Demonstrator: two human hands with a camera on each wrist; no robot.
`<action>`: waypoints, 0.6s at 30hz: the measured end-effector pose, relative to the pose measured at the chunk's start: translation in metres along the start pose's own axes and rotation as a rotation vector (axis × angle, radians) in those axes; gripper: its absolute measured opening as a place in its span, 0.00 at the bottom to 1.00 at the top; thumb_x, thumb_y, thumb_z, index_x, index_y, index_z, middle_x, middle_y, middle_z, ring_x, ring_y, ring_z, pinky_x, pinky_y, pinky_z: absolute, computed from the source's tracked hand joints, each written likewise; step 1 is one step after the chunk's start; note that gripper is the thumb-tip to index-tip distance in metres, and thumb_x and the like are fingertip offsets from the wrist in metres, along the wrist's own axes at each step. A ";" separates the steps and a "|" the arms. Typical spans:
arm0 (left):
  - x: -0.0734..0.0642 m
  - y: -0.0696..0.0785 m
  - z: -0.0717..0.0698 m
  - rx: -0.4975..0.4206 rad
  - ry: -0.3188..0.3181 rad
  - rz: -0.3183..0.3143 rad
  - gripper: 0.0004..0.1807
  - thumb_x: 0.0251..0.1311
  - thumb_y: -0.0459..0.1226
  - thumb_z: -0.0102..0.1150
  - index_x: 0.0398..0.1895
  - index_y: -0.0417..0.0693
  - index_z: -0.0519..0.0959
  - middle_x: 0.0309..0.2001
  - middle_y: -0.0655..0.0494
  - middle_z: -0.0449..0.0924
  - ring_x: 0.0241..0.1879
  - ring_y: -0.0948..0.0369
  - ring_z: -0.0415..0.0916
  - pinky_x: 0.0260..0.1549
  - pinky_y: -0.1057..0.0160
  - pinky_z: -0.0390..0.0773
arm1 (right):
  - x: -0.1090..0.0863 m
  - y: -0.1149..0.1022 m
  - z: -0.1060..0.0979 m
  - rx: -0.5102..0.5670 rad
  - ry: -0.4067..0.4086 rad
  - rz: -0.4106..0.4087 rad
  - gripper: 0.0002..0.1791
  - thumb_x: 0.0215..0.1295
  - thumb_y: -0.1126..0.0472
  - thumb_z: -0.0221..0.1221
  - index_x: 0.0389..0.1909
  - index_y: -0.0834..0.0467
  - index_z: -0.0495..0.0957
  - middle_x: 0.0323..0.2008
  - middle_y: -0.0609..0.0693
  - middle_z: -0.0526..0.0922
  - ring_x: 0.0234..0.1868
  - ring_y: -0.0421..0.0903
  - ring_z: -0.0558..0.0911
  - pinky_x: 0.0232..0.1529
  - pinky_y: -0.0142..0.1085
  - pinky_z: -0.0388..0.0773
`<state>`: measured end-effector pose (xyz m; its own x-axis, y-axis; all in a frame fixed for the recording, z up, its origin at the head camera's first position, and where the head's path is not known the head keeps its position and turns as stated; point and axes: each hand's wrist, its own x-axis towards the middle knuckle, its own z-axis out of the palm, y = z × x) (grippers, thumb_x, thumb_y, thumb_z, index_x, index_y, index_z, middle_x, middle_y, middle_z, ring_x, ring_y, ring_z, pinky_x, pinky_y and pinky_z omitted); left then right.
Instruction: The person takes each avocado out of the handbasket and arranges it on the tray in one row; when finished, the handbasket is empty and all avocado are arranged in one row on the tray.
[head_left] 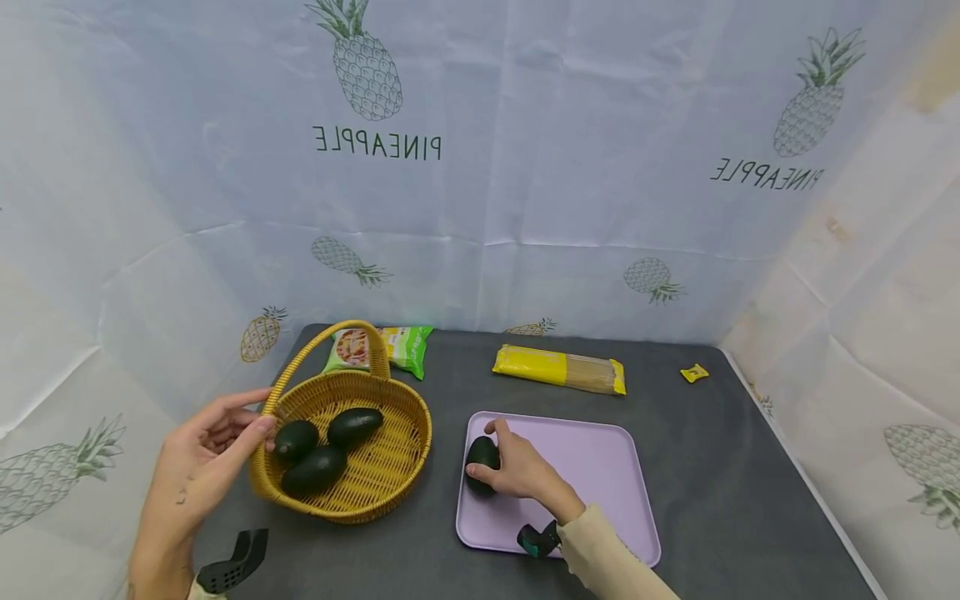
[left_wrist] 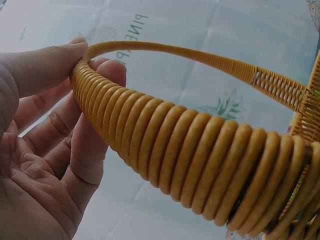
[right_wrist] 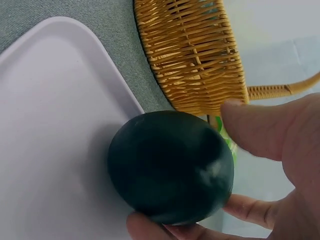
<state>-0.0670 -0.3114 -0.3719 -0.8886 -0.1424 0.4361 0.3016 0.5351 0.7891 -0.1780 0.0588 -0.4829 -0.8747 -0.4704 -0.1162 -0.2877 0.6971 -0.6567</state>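
Note:
On the left stands a yellow wicker basket (head_left: 386, 475) with several dark green avocados (head_left: 355, 428) inside. My left hand (head_left: 197, 467) pinches the side of its arched handle (left_wrist: 165, 145) between thumb and fingertips. To the right lies a light purple tray (head_left: 592, 475). One dark avocado (right_wrist: 170, 167) is at the tray's left side, and my right hand (head_left: 521, 467) holds it with the thumb on one side and fingers on the other. In the right wrist view the avocado's underside is hidden, so I cannot tell whether it touches the tray.
Behind the basket lies a green food packet (head_left: 408, 350). A yellow packet of noodle-like sticks (head_left: 558, 369) is behind the tray, and a small yellow packet (head_left: 693, 372) sits at the far right. Pineapple-print cloth (head_left: 525, 183) surrounds the dark table (head_left: 720, 467).

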 end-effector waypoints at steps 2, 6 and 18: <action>0.000 0.000 0.000 0.000 0.002 0.004 0.20 0.67 0.25 0.60 0.61 0.37 0.78 0.33 0.64 0.85 0.27 0.64 0.82 0.28 0.70 0.80 | 0.000 0.000 0.000 -0.011 0.001 0.000 0.35 0.62 0.46 0.68 0.61 0.60 0.65 0.42 0.58 0.82 0.39 0.48 0.79 0.41 0.45 0.77; 0.001 0.000 0.000 0.004 0.002 -0.002 0.20 0.67 0.25 0.60 0.61 0.37 0.78 0.33 0.64 0.85 0.28 0.64 0.82 0.28 0.70 0.80 | -0.001 0.000 0.000 0.002 0.004 -0.008 0.33 0.62 0.47 0.67 0.59 0.60 0.65 0.37 0.56 0.81 0.35 0.48 0.78 0.36 0.43 0.75; -0.001 -0.001 0.001 0.005 0.006 0.016 0.19 0.67 0.24 0.60 0.61 0.37 0.78 0.33 0.65 0.85 0.27 0.65 0.82 0.28 0.71 0.80 | -0.002 0.005 -0.002 0.072 -0.045 0.049 0.35 0.64 0.44 0.66 0.63 0.58 0.65 0.36 0.54 0.81 0.32 0.47 0.76 0.32 0.41 0.72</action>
<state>-0.0670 -0.3106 -0.3732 -0.8815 -0.1393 0.4511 0.3137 0.5412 0.7802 -0.1781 0.0646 -0.4846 -0.8680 -0.4621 -0.1818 -0.2149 0.6796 -0.7014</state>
